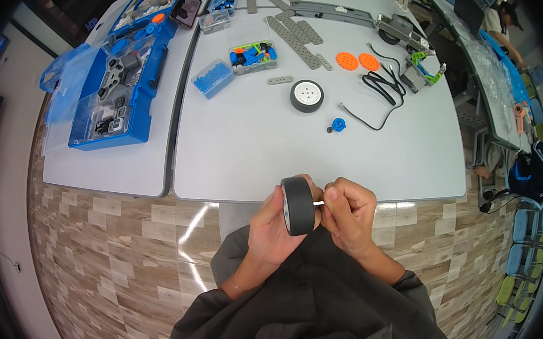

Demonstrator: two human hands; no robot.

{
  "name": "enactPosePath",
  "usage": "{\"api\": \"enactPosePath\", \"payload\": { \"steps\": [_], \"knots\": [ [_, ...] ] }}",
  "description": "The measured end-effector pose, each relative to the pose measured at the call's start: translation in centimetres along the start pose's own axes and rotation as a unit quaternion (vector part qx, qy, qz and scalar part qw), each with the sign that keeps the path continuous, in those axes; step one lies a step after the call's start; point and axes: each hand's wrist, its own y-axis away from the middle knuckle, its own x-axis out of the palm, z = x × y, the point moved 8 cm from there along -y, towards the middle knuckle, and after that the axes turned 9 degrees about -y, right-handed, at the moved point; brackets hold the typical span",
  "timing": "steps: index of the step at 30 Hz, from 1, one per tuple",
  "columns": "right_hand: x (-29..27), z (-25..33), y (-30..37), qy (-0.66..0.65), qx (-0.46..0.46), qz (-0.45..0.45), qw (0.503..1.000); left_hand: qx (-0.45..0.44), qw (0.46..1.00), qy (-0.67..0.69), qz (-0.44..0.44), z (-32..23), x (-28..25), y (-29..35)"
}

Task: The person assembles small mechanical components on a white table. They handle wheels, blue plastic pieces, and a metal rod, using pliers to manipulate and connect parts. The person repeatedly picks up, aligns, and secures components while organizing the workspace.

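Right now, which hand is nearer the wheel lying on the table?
Right, slightly. The right hand is below and a little right of the table wheel; the left hand sits lower, gripping another wheel.

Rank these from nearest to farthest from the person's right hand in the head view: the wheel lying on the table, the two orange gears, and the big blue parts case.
From the right hand:
1. Wheel lying on the table, straight ahead, mid-table.
2. Orange gears, farther back, slightly right.
3. Big blue parts case, far left on the neighbouring table.
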Motion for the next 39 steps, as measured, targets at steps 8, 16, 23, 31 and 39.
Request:
{"api": "enactPosePath", "payload": {
  "steps": [8,16,23,31,39],
  "knots": [
    [0.4,0.9,-0.5,0.058,0.024,0.054,0.997,0.004,0.992,-0.111,-0.057,-0.9,0.3,0.1],
    [2.0,-0.4,-0.2,-0.026,0.183,0.250,0.950,-0.113,0.947,-0.299,-0.029,-3.1,0.9,2.6],
    [1.9,0.1,-0.1,0.068,0.235,0.193,0.950,-0.060,0.909,-0.411,0.034,-4.8,3.4,2.0],
    [0.4,-1.1,-8.2,0.109,0.221,0.156,0.956,0.077,0.703,-0.703,-0.073,-8.3,1.0,-8.9],
    [-0.9,-3.7,-16.6,-0.008,-0.050,-0.061,0.997,0.268,0.629,-0.709,-0.172,-11.3,0.6,-15.6]
  ]
}}
